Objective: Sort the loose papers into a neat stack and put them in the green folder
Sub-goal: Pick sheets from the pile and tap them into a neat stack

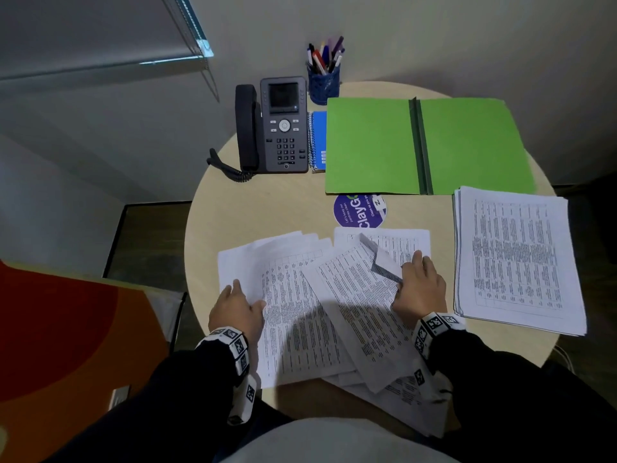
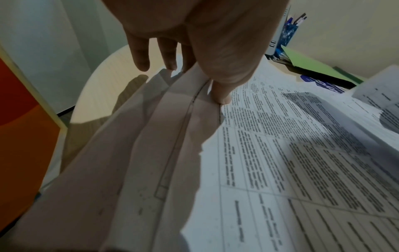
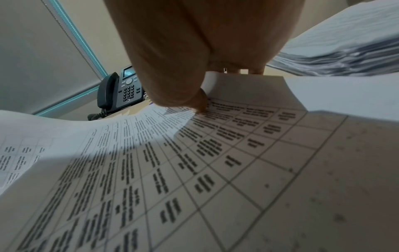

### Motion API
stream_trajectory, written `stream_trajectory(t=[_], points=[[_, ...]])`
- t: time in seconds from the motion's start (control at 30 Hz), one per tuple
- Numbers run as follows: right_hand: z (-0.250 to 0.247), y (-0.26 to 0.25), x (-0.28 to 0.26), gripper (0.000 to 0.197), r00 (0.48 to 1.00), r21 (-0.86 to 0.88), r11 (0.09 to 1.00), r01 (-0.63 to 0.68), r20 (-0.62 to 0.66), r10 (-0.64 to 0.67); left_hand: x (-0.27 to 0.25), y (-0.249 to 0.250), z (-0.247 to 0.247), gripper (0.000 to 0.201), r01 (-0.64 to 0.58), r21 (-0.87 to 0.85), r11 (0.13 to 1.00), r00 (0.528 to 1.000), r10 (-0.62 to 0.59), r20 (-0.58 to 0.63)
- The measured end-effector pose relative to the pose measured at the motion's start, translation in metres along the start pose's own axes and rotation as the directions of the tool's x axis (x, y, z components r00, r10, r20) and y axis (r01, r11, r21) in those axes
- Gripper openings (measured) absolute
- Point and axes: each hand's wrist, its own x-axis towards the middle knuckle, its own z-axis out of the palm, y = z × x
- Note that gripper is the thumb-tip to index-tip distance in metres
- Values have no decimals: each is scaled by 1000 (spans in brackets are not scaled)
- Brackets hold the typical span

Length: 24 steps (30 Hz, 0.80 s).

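The green folder (image 1: 370, 145) lies open at the back of the round table (image 1: 267, 202). To its right front sits a squared stack of printed papers (image 1: 517, 259). Loose printed sheets (image 1: 293, 329) lie fanned out in front of me. My left hand (image 1: 248, 295) pinches their raised left edge (image 2: 172, 119), thumb (image 2: 220, 95) on top. My right hand (image 1: 410, 272) pinches the right edge of the skewed top sheet (image 1: 354, 295), thumb (image 3: 194, 102) on top and fingers behind it. That sheet's far corner (image 1: 380, 259) curls upward.
A desk phone (image 1: 277, 128), a blue spiral notebook (image 1: 319, 142) and a blue pen cup (image 1: 323, 85) stand at the back left of the folder. A round purple sticker (image 1: 359, 212) lies between folder and loose sheets. An orange panel (image 1: 66, 345) is at my left.
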Motion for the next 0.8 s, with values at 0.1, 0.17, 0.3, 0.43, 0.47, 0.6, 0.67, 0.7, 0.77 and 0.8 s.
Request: stream_trajectory(t=[0.1,0.17,0.3,0.43,0.47,0.6,0.67,0.7,0.77,0.8], points=[[3,0,0,56,1000,-38,999,12,-11,-13,-3,6,1,66,-42,-24,999,998,41,-37],[4,0,1,57,1000,-52,998,28,-13,-28,-6,9,3,60,-53,-68,996,996,49,-69],[5,2,-1,57,997,-96,993,71,-14,-73,-13,18,-3,83,128,-208,970,982,-152,-109],[5,3,-7,55,995,-74,995,71,-71,-77,-13,23,-15,99,246,-352,903,960,-276,-39],[6,2,-7,55,994,-59,996,66,-87,-71,-14,23,-16,102,247,-405,880,959,-281,-25],[2,2,-4,58,985,26,999,-27,-167,31,-14,17,-20,109,247,-564,788,954,-299,0],[-6,0,0,68,981,72,989,-130,-134,139,-16,15,-23,83,257,-602,756,951,-309,18],[-11,-1,3,72,974,107,975,-193,-98,203,-17,15,-25,61,262,-600,756,952,-303,34],[-19,-2,10,75,948,160,937,-309,-25,317,-20,11,-32,22,254,-590,767,960,-275,55],[-21,-2,13,75,936,149,926,-347,3,351,-17,6,-34,16,241,-601,762,964,-260,56]])
